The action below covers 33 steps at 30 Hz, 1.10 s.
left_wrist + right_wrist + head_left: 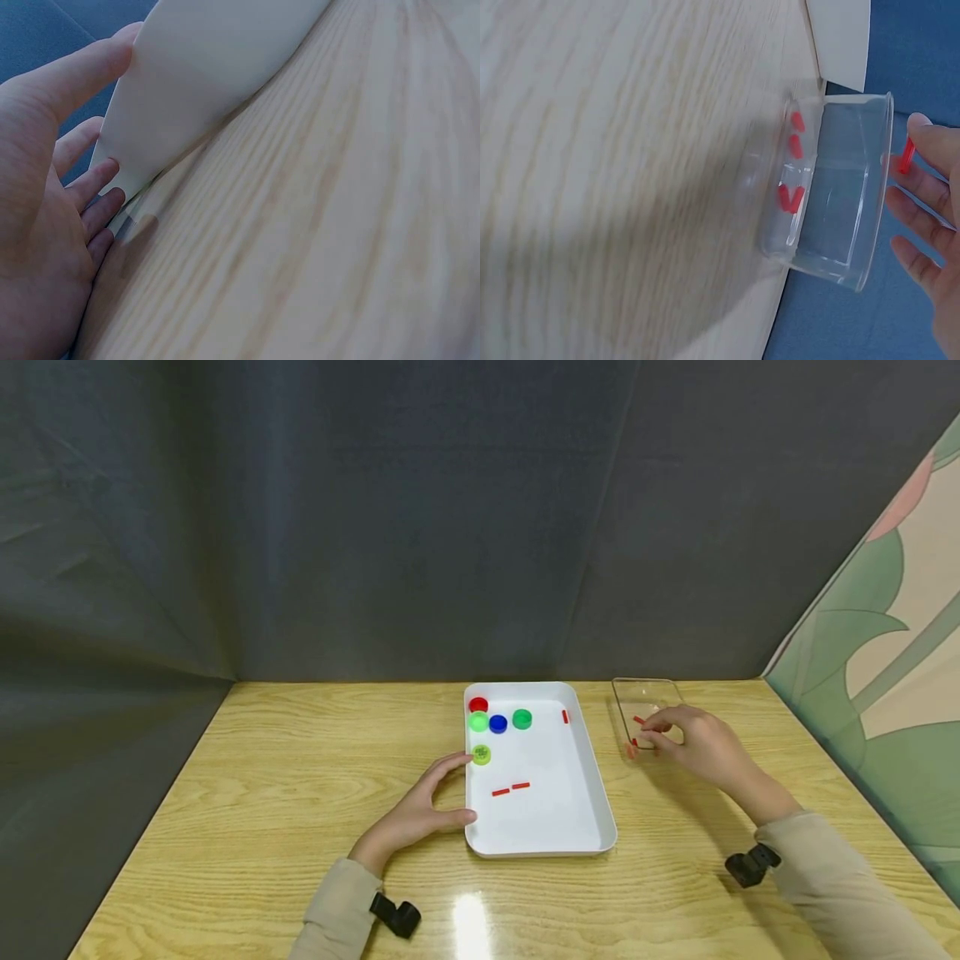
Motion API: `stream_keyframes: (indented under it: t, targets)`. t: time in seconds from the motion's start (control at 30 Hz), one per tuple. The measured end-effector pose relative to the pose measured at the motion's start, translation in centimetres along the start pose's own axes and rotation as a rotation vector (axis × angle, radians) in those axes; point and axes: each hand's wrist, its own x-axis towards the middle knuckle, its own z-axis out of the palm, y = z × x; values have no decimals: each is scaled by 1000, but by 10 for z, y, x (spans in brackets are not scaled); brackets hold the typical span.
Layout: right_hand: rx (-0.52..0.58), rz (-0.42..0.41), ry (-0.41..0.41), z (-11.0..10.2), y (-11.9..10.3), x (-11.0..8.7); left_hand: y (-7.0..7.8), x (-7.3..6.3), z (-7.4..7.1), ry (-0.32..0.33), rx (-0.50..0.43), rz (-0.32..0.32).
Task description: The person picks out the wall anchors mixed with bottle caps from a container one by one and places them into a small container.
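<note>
My left hand (415, 814) touches the left rim of a white tray (551, 827) with its fingertips and thumb spread apart. In the left wrist view, that hand's relaxed fingers rest against the tray's outer wall (202, 67). Over at the right, my right hand (701, 745) is at a clear plastic box (648, 689). Its thumb and index finger pinch a short red stick (907, 156) just beyond the box's rim in the right wrist view. Several more red sticks (796, 145) lie on the bottom of the box.
Inside the tray, several round caps sit toward the upper left: red (478, 704), blue (498, 723), green (522, 719), light green (477, 722) and yellow-green (482, 754). Three red sticks (521, 786) also lie there. A dark curtain (420, 527) hangs behind the wooden table (300, 760).
</note>
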Motion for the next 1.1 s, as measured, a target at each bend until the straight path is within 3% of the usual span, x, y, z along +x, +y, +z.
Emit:
stream_keyframes:
  t: [0.33,1.1]
  targets:
    - [12,72,-44,2,9,-3,-1,0,0,-2,-4,2]
    - [35,124,-102,11,19,1,-1,1,0,2,-7,-8]
